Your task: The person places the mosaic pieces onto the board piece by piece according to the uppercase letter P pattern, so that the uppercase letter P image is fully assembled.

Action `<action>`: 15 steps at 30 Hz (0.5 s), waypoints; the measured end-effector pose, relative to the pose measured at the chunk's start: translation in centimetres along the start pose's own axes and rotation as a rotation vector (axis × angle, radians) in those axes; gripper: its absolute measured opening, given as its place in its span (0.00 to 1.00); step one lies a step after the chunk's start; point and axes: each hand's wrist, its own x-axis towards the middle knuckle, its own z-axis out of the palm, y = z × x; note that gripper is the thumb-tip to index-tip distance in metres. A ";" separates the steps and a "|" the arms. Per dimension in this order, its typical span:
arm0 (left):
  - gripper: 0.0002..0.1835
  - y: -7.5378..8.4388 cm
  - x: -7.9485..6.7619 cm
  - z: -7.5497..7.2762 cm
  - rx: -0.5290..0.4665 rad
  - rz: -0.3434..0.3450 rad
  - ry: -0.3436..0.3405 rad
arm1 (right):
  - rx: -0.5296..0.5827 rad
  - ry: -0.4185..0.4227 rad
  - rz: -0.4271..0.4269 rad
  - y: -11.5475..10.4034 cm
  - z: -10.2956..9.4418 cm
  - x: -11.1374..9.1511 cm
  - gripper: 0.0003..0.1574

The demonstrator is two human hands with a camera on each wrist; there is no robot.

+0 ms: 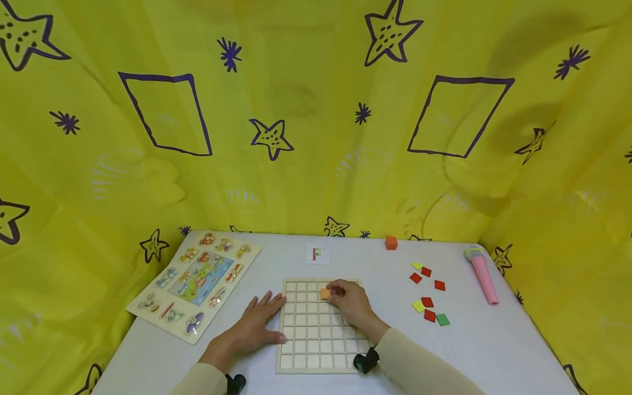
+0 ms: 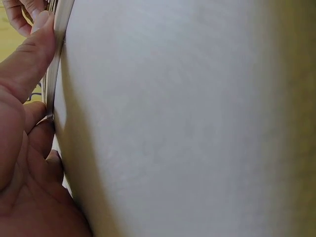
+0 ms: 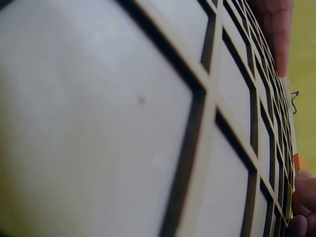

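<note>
A pale wooden grid board (image 1: 299, 346) with square recesses lies flat on the white table. Near its far edge, my right hand (image 1: 353, 302) pinches a small orange square tile (image 1: 325, 294) between thumb and fingertips. The right wrist view shows that orange tile (image 3: 296, 162) upright at the grid, with a yellow edge (image 3: 289, 195) beside the fingertips. Spread along the board's left side is my left hand (image 1: 258, 323), its thumb on the border and its fingers resting toward the far left corner. In the left wrist view the thumb (image 2: 30, 57) presses the board's rim.
Several red, yellow and green tiles (image 1: 430, 316) lie scattered right of the board. Beyond them rests a pink toy microphone (image 1: 484, 274). An orange-red cube (image 1: 391, 243) and a small pattern card (image 1: 317, 254) sit at the back. A picture puzzle board (image 1: 197, 285) occupies the left side.
</note>
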 end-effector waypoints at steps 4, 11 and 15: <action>0.54 -0.1 -0.1 0.1 0.004 0.009 0.001 | -0.018 -0.008 -0.019 -0.1 0.2 -0.1 0.12; 0.54 -0.1 -0.1 0.1 0.006 0.015 0.000 | -0.076 -0.004 -0.024 -0.2 0.4 -0.2 0.12; 0.54 -0.1 -0.1 0.1 0.003 0.016 0.000 | -0.103 0.003 -0.029 -0.2 0.5 -0.3 0.12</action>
